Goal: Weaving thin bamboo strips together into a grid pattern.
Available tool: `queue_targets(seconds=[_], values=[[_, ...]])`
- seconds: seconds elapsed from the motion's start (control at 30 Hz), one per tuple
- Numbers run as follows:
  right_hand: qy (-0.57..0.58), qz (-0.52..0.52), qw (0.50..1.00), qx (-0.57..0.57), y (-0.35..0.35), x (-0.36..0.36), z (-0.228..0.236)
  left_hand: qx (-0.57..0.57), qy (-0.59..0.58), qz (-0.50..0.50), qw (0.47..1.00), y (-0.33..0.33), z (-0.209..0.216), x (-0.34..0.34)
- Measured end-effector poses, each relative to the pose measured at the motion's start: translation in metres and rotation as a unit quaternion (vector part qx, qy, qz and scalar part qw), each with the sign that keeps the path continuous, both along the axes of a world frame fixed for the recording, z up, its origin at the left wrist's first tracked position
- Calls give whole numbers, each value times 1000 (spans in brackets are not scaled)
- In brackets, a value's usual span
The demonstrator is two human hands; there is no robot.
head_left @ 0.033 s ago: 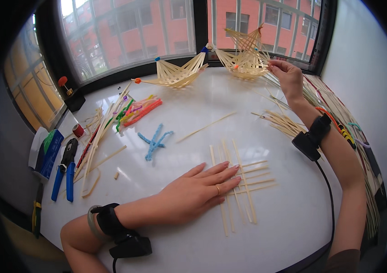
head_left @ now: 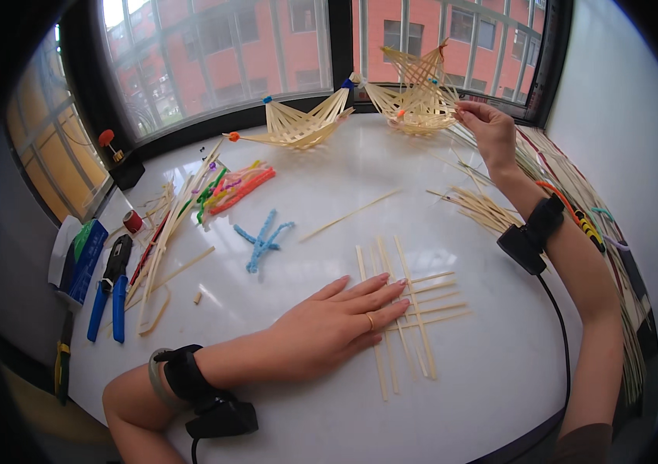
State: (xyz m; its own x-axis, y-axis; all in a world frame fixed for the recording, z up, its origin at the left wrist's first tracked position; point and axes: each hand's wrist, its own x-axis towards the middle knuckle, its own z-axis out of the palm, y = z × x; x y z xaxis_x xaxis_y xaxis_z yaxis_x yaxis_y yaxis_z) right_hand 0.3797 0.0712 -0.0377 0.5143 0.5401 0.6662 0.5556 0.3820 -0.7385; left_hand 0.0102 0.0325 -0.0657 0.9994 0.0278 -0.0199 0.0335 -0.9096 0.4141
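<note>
My left hand [head_left: 344, 321] lies flat, fingers stretched out, over a small lattice of crossed pale bamboo strips [head_left: 420, 329] on the table. Its palm and fingers cover the lattice's left part. My right hand [head_left: 487, 131] reaches to the far right, with thumb and fingertips pinched at the right edge of a woven bamboo basket [head_left: 414, 104] with pointed corners. The exact bit between those fingertips is too small to make out. Left of that basket stands a second woven bamboo basket [head_left: 306, 131], boat-shaped, with orange and blue ties at its tips.
Loose bamboo strips [head_left: 472, 207] lie under my right forearm, longer ones along the right edge. Light-blue pipe cleaners [head_left: 261, 241] and one single strip [head_left: 351, 215] lie mid-table. At left are blue-handled pliers [head_left: 116, 286], a red thread spool [head_left: 132, 222] and coloured pipe cleaners [head_left: 240, 189].
</note>
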Motion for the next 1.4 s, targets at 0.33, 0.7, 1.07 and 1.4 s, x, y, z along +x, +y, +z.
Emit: queue_targets(seconds=[0.33,0.7,1.07,1.4], values=[[75,31,997,-9,-15,-13,4,12,-7,-2,1000,2,0,1],[-42,-3,983,-178,-7,2,-13,10,-11,-3,1000,1,-1,1],[-337,284,837,-326,-132,-112,26,-22,-6,27,999,-2,1,-1],[-350,336,814,-318,-159,-136,8,-124,-40,49,990,2,5,2]])
